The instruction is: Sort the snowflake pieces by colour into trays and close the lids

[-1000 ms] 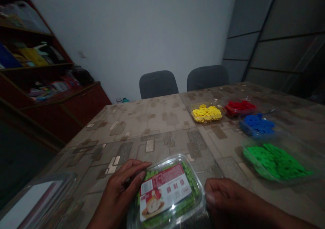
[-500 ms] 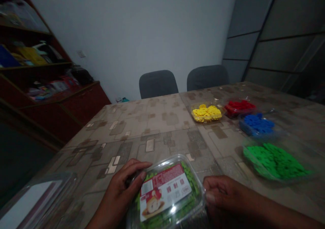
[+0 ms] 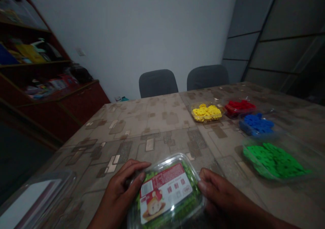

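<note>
While both your hands are on the labelled container (image 3: 167,191), it sits at the near middle of the table (image 3: 162,114), lid side up, light-green pieces visible under the clear plastic.
Left hand: your left hand (image 3: 122,188) holds the container's left side, thumb and fingers narrowly parted over its upper left edge.
Right hand: your right hand (image 3: 218,191) grips the right rim, thumb on the edge, fingers curled; whether the fingertips reach underneath, you cannot tell.
Label: red and white, with a food picture at its lower left.
Right side, far to near: yellow pieces (image 3: 207,113), red pieces (image 3: 240,108), blue pieces (image 3: 257,124) and green pieces (image 3: 276,161), each colour in its own clear tub.
Near left: clear plastic packaging (image 3: 38,198) with a white panel, partly out of view.
Far side: two grey chairs (image 3: 158,83) against the wall.
</note>
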A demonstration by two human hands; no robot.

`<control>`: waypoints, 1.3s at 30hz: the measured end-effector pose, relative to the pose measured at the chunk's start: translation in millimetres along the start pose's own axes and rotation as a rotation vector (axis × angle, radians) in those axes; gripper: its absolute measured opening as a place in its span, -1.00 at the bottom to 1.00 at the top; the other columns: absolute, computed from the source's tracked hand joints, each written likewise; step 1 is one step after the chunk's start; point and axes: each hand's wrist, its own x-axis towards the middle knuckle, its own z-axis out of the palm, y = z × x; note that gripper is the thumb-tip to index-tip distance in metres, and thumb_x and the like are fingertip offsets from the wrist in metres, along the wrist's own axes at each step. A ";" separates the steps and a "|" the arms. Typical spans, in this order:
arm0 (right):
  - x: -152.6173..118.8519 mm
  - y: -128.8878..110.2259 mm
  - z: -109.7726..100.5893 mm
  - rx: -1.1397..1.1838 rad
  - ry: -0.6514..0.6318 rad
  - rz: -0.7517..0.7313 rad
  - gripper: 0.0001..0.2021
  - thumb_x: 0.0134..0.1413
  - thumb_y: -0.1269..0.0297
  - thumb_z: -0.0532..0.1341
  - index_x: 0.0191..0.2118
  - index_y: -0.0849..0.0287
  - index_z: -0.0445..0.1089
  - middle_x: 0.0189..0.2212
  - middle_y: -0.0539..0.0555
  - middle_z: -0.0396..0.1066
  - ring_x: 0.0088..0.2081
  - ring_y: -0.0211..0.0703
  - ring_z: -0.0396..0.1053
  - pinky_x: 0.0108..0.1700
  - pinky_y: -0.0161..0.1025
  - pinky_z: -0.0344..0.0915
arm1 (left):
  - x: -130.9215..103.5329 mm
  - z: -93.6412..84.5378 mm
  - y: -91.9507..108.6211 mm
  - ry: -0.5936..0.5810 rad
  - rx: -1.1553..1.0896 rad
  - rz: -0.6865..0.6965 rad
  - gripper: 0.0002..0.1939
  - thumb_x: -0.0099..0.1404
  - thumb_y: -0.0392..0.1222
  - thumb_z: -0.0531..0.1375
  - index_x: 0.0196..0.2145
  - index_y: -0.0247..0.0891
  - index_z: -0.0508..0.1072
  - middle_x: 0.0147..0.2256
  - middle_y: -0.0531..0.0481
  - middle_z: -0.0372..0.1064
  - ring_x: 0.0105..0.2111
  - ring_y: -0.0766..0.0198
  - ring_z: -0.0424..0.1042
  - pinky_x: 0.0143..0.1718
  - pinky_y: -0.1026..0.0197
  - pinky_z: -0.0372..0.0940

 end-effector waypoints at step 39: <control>-5.0 -7.7 -12.8 -0.039 -0.162 0.041 -0.53 0.10 -0.23 0.17 -0.33 0.11 0.10 -0.53 -0.14 0.18 -0.59 -0.42 0.08 -0.57 -0.45 0.01 | -5.1 2.1 6.9 0.147 -0.016 0.011 -0.80 0.24 0.00 0.23 -0.28 -0.09 0.57 -0.17 -0.04 0.48 -0.17 0.05 0.45 -0.23 0.19 0.35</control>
